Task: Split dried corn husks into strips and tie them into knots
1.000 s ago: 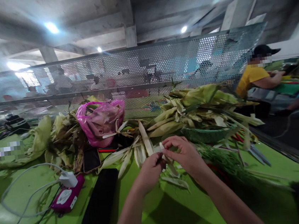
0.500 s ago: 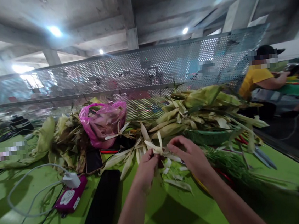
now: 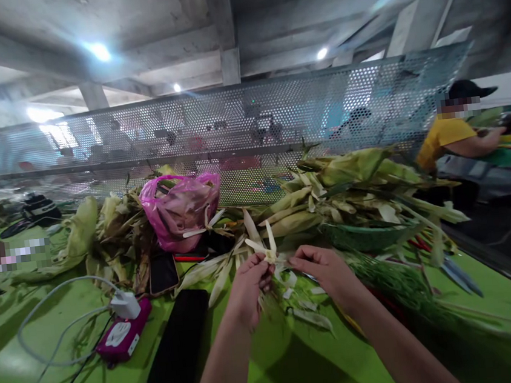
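Note:
My left hand (image 3: pixel 247 287) pinches a small star-shaped knot of pale corn-husk strips (image 3: pixel 269 252), its points sticking up and out. My right hand (image 3: pixel 325 272) is closed on a strip at the knot's right side, fingertips almost touching the left hand's. Both hands hover just above the green table (image 3: pixel 274 366), in front of a heap of corn husks (image 3: pixel 351 187). Loose husk strips (image 3: pixel 312 318) lie on the table below the hands.
A black phone (image 3: pixel 180 339) on a cable lies left of my arms, beside a pink power bank (image 3: pixel 122 334) with a white charger. A pink plastic bag (image 3: pixel 182 208) sits in the husks. A perforated metal screen (image 3: pixel 239 120) backs the table. A person in yellow (image 3: pixel 448 134) sits at right.
The husk strips have been pulled into a tighter star shape, its points now standing up. Both hands shifted slightly lower and closer together; the view drifted a little right.

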A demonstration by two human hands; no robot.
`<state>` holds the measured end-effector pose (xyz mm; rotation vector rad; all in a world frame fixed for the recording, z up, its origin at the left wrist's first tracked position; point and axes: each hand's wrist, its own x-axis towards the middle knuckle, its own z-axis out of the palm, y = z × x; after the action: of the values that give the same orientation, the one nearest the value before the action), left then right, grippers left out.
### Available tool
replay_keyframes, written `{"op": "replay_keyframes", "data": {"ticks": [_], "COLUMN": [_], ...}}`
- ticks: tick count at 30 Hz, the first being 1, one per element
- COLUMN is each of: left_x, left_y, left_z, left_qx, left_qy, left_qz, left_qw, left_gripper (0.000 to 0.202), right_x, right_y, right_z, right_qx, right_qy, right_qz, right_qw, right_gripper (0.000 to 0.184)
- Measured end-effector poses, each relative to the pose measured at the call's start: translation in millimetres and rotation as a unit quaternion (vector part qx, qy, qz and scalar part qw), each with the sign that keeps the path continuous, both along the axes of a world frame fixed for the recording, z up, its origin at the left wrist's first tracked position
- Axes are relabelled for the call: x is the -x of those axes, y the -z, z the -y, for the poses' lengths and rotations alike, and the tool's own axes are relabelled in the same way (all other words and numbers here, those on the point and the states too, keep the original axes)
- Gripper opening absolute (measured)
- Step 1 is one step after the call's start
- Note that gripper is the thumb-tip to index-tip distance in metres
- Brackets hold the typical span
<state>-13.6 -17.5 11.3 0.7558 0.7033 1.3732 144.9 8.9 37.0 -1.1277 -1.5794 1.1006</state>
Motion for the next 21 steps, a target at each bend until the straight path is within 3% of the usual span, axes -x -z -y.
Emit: {"op": "replay_keyframes", "data": {"ticks": [5, 8, 14, 18, 21], "left_x": [-4, -8, -8, -6, -8], "left_y": [1.6, -1.3, -2.8, 0.9, 0.7], "left_z": [3, 7, 9, 8, 8], "left_qx": [-0.059, -0.078, -0.101, -0.103, -0.121], "left_qy": [0.015, 0.034, 0.044, 0.034, 0.016], "left_qz": [-0.158, -0.207, -0.213, -0.231, -0.264], "left_qw": [0.986, 0.975, 0.971, 0.967, 0.957], "left_gripper": [0.009, 0.008, 0.005, 0.008, 0.015], "right_x": [-2, 0, 5, -1, -6], "right_y": [-2.0, -0.4, 7.8, 8.4, 3.6], "right_z": [-2, 1, -1, -6, -7], "right_qx": [0.026, 0.033, -0.011, -0.115, -0.264], "right_qy": [-0.052, -0.016, 0.052, 0.094, 0.151], "right_qz": [-0.045, -0.077, -0.107, 0.020, 0.101], "right_qw": [0.997, 0.996, 0.993, 0.989, 0.947], "right_gripper": [0.031, 0.029, 0.027, 0.027, 0.048]}}
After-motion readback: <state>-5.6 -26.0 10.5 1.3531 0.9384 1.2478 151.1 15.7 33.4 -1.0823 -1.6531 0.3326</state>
